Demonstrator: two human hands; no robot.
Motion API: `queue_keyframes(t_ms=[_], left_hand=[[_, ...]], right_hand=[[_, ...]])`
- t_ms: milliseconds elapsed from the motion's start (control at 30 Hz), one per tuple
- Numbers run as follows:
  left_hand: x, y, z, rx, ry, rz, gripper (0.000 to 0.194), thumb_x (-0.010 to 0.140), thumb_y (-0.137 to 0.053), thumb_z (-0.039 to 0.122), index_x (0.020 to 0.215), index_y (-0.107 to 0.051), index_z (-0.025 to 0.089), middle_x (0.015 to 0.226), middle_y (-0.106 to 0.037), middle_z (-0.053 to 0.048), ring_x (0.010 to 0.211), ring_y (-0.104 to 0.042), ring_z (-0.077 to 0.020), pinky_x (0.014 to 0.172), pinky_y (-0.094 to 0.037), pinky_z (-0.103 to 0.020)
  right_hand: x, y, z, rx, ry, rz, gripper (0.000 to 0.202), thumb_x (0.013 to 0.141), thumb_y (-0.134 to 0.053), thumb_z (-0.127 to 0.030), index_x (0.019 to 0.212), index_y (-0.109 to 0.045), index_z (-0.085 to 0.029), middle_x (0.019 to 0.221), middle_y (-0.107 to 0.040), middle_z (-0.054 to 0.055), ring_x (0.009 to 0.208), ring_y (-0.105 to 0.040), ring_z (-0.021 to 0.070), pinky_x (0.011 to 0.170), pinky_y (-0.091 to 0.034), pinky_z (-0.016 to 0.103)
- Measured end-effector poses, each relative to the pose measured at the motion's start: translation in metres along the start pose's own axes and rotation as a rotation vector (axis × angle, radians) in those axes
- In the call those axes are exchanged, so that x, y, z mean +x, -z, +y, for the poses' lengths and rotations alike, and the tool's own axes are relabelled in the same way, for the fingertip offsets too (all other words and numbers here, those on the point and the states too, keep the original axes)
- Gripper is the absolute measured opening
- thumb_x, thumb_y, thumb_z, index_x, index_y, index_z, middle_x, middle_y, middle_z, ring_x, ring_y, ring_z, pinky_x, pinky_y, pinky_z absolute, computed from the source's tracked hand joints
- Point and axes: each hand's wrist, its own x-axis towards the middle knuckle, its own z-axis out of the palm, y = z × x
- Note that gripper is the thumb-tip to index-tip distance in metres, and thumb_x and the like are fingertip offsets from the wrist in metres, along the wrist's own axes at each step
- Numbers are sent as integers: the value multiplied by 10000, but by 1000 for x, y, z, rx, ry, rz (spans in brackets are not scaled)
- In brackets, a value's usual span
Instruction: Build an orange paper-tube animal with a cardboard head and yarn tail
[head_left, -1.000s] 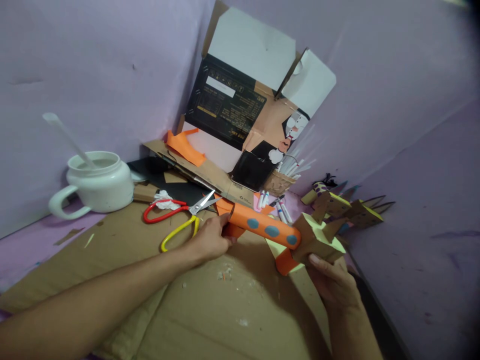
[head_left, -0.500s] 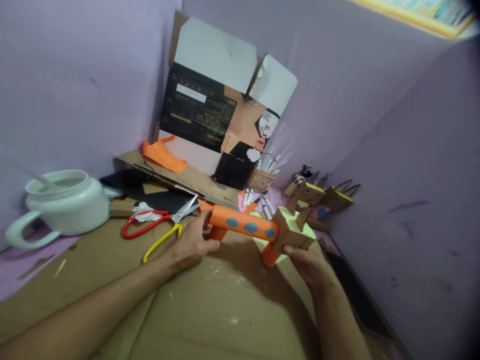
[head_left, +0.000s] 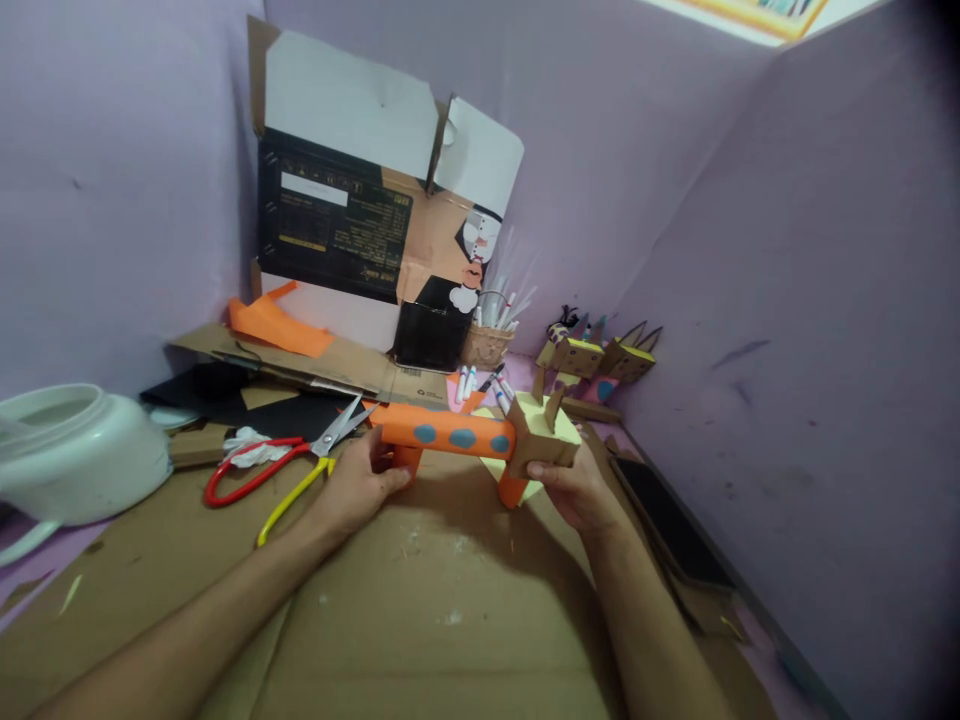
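Observation:
Between my hands is a cardboard toy animal. Its body is an orange paper tube (head_left: 442,432) with blue-grey spots and short orange legs. At the tube's right end sits a box-shaped cardboard head (head_left: 544,440), yellow on top, with two pointed ears. My left hand (head_left: 364,482) is closed around the tube's left end and rear leg; some of its fingers are hidden behind. My right hand (head_left: 574,487) grips the head from below and the right, thumb on its front face. Left of my left hand lie scissors (head_left: 281,470) with one red and one yellow handle.
A white pot (head_left: 90,455) stands at the left. An unfolded printed box (head_left: 337,210) leans on the wall. Behind the toy are markers (head_left: 466,383) and a basket (head_left: 487,345) of sticks. More cardboard animal heads (head_left: 577,355) and a dark flat object (head_left: 671,520) lie right.
The camera view has turned right, so the whole scene sits further left in the picture. Both hands keep their hold on the toy animal, which stays nearly level.

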Motion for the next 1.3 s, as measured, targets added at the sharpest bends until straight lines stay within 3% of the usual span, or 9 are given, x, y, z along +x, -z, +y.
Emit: queue_keyframes(t_ms=[233,533,733,833,933,1067,1300], left_hand=[[1,0,2,3,-12,20,313,517,-641,188,822,-574,162,762,-655,-22,796,-630,-235,749,-491,-371],[2,1,-1,29,13,9,324,504,-650,202,809,-548,160,734,-633,-6,743,-625,-222,739,-490,-370],[1,9,4,-65,-47,-63,508,489,-510,86,988,-545,176,1042,-632,-50,1033,-569,-260,913,-433,-401],[-1,15,9,-180,-144,-21,603,479,-441,82,1068,-534,172,1122,-612,-58,1108,-526,-246,971,-389,-378],[-2,18,14,-271,-205,31,543,565,-501,134,1108,-522,154,1143,-605,-86,1111,-524,-247,968,-392,-362],[1,16,19,-124,-266,39,518,709,-601,279,1202,-487,166,1276,-520,-102,1197,-454,-254,978,-385,-350],[-1,11,27,161,-331,49,290,755,-583,331,997,-611,174,1160,-599,-61,1105,-527,-231,957,-404,-318]], right_hand=[[-3,-2,0,-19,-2,12,420,455,-785,-181,851,-648,-211,740,-668,8,740,-595,203,706,-480,320],[-3,1,9,-73,33,-5,553,492,-792,-247,1014,-608,-235,981,-667,42,930,-572,243,768,-466,334],[-5,3,11,-98,19,-27,594,528,-781,-249,1086,-575,-236,939,-676,44,946,-573,247,837,-439,366],[-6,3,11,-113,25,-31,601,533,-779,-254,1096,-568,-233,931,-678,45,961,-568,253,848,-433,375],[-6,4,11,-128,21,-16,596,523,-784,-252,1081,-574,-237,954,-670,44,937,-571,251,828,-443,372],[-7,6,13,-107,-3,-14,522,509,-790,-214,998,-606,-230,930,-666,29,864,-578,229,750,-461,334],[-6,7,13,-71,-14,-24,540,498,-783,-168,1002,-602,-237,936,-663,9,839,-578,207,737,-459,311]])
